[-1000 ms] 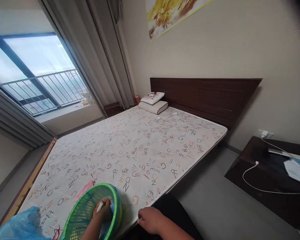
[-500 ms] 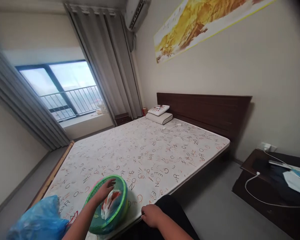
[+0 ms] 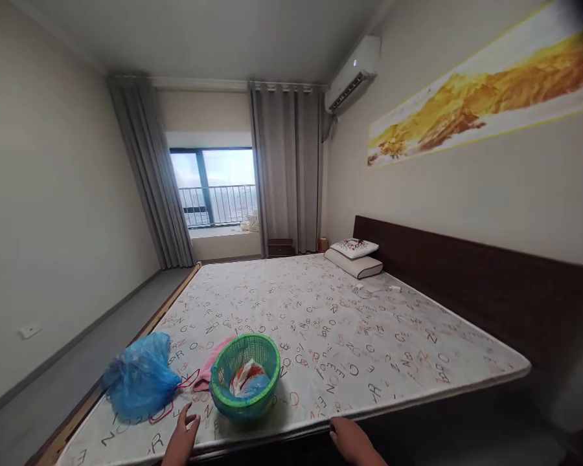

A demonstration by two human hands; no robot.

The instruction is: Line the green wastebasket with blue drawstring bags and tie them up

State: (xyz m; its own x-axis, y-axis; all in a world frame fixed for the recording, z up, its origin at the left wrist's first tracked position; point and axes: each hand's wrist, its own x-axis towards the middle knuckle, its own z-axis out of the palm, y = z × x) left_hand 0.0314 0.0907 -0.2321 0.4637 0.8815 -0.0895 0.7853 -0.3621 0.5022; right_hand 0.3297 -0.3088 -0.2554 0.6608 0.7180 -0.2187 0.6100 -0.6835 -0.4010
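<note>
A green plastic basket (image 3: 272, 353) stands near the front edge of the mattress, holding a crumpled white and reddish-brown plastic bag (image 3: 249, 377) and some blue plastic. My left hand (image 3: 183, 428) is just left of the basket, low by the mattress edge, its thumb and fingers apart and nothing in them. To the right, my right hand (image 3: 348, 435) rests at the mattress edge, with its fingers curled together and no object showing. Left of the basket lies a blue plastic bag (image 3: 140, 375). A pink cloth (image 3: 208, 370) sits partly behind the basket.
The letter-printed mattress (image 3: 291, 310) fills the middle of the view. Pillows (image 3: 354, 259) lie by the dark headboard (image 3: 447, 272), with a white cable (image 3: 366, 291) nearby. A small nightstand (image 3: 280, 247) stands below the grey curtain (image 3: 289, 168).
My left hand has left the inside of the basket and moved to its left side. The view has swung left and up; the right-hand nightstand is out of sight.
</note>
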